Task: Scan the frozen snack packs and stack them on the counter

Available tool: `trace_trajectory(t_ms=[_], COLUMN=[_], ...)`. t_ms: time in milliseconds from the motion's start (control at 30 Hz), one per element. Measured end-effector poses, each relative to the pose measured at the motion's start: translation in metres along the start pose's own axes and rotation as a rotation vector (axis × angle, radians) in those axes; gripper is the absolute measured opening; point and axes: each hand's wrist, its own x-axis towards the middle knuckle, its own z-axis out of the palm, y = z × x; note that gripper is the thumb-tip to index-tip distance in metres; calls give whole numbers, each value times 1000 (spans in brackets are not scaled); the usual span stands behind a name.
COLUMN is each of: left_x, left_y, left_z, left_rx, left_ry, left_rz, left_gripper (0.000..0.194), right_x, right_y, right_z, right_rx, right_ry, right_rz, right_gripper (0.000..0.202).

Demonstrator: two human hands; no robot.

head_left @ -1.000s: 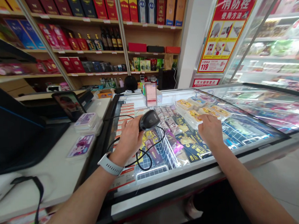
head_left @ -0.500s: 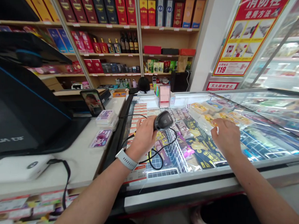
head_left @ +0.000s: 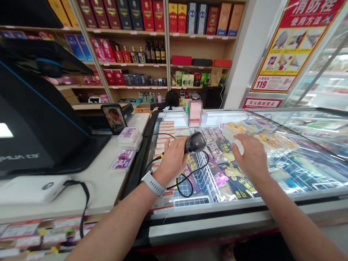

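Note:
My left hand [head_left: 173, 158], with a pale watch strap at the wrist, is wrapped around a black handheld barcode scanner [head_left: 195, 142]. The scanner's head points away from me, and its black cable [head_left: 185, 196] loops over the freezer glass. My right hand [head_left: 251, 156] is raised over the glass, thumb apart from the fingers and nothing seen in it. Beneath and beyond it lie yellow-and-white food packs [head_left: 266, 142]. A phone-like panel [head_left: 195, 113] with a blurred screen stands upright at the freezer's far end.
Below me stretches a chest freezer [head_left: 224, 224] with packaged goods under glass. On the left counter [head_left: 98, 187] are a dark checkout terminal [head_left: 31, 113], a white device [head_left: 29, 189], a phone [head_left: 114, 118] and purple-labelled plastic boxes [head_left: 122, 159]. Beyond the freezer shows a person's dark-haired head [head_left: 172, 98].
My right hand has moved left over the freezer, away from the yellow packs, and its fingers are more stretched. The left hand keeps the barcode scanner. The view has shifted slightly left.

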Motion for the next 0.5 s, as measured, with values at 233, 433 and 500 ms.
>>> trace_trajectory(t_ms=[233, 433, 500], left_x=[0, -1, 2], left_y=[2, -3, 0], left_z=[0, 6, 11], left_rx=[-19, 29, 62], left_ry=[3, 29, 35], left_rz=[8, 21, 14], left_gripper=[52, 42, 33], right_x=[27, 48, 54], right_y=[-60, -127, -152], right_z=[-10, -17, -14], right_rx=[183, 414, 504], right_ry=[36, -45, -135], right_rz=[-96, -215, -271], right_gripper=[27, 24, 25])
